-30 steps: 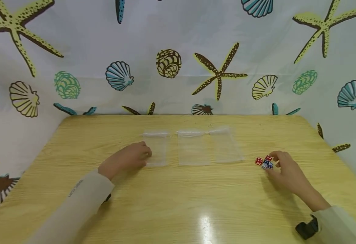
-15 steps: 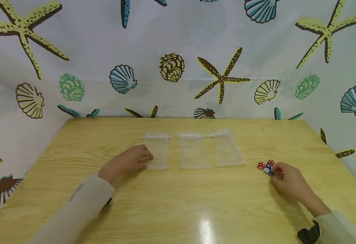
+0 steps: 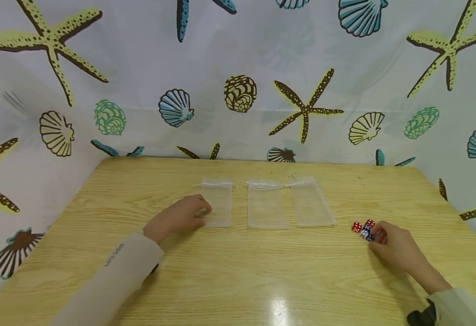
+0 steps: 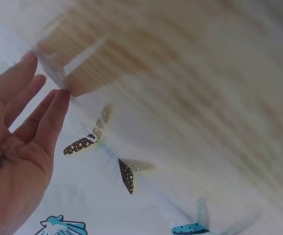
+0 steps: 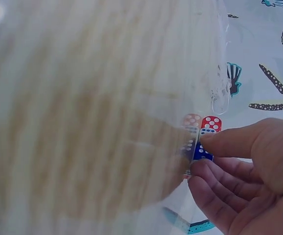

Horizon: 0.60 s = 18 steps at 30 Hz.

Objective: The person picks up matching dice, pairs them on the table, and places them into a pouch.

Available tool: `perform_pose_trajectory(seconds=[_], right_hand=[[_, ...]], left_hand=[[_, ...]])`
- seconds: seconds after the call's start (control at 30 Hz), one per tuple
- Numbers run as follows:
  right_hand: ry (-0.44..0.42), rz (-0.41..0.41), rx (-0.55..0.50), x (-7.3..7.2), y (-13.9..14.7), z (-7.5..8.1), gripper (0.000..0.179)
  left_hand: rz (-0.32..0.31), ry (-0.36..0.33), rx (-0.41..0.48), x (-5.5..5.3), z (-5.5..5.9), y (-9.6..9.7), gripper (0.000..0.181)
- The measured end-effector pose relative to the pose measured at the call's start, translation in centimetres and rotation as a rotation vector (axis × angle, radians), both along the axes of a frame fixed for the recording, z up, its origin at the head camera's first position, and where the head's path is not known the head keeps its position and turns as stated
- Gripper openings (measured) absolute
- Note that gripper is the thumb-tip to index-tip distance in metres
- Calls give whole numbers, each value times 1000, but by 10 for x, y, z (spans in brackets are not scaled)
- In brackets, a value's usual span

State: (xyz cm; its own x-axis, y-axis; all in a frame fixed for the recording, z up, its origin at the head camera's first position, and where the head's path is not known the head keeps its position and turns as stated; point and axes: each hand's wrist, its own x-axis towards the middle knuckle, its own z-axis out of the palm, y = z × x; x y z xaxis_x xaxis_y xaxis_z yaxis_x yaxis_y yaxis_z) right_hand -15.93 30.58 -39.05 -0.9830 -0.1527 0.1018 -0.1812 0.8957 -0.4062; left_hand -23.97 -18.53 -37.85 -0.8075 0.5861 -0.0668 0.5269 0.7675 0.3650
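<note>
My right hand (image 3: 396,246) is at a small cluster of dice on the right of the table. In the right wrist view its thumb and fingertips pinch a blue die (image 5: 203,152) with white dots, and a red die (image 5: 211,122) sits just beyond. Another red die (image 3: 356,227) lies at the cluster's left edge in the head view. On the left, my left hand (image 3: 180,217) rests its fingertips on the wood beside the leftmost sheer drawstring bag (image 3: 218,206). Its fingers are gently bent, with nothing between them in the left wrist view.
Two more sheer white bags, a middle bag (image 3: 267,208) and a right bag (image 3: 312,206), lie flat in a row on the wooden table (image 3: 238,271). Behind the table hangs a white curtain (image 3: 205,59) printed with shells and starfish.
The right thumb and fingers have drawn closer together at the near side of the dice. The left hand stays beside the leftmost bag. The whole head view has shifted slightly.
</note>
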Motion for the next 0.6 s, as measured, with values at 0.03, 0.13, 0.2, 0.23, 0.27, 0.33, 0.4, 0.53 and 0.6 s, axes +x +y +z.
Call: perform_pose_trajectory(seconds=[0.03, 0.13, 0.2, 0.23, 0.27, 0.33, 0.4, 0.53, 0.6], right_hand=[[-3, 1, 1, -1, 0, 0, 18], [-3, 0, 7, -3, -1, -1, 17], [-7, -5, 5, -4, 0, -1, 17], [-9, -6, 0, -4, 0, -1, 17], [-13, -7, -5, -5, 0, -1, 16], [-29, -12, -12, -5, 2, -1, 16], [-46, -11, -14, -6, 4, -2, 16], [-80, -9, -14, -7, 6, -1, 18], [-92, -4, -17, -7, 5, 0, 19]], left_hand=[[3, -3, 1, 0, 0, -1, 31], [12, -7, 5, 0, 0, -2, 32], [21, -17, 16, -1, -1, -3, 33], [23, -22, 20, -1, -1, -3, 33], [26, -29, 23, -2, -1, -3, 34], [28, -42, 26, -3, -3, -3, 34], [25, -41, 29, -3, -5, -3, 34], [21, -13, 18, -4, -6, -4, 34], [23, -9, 15, -3, -5, -5, 34]])
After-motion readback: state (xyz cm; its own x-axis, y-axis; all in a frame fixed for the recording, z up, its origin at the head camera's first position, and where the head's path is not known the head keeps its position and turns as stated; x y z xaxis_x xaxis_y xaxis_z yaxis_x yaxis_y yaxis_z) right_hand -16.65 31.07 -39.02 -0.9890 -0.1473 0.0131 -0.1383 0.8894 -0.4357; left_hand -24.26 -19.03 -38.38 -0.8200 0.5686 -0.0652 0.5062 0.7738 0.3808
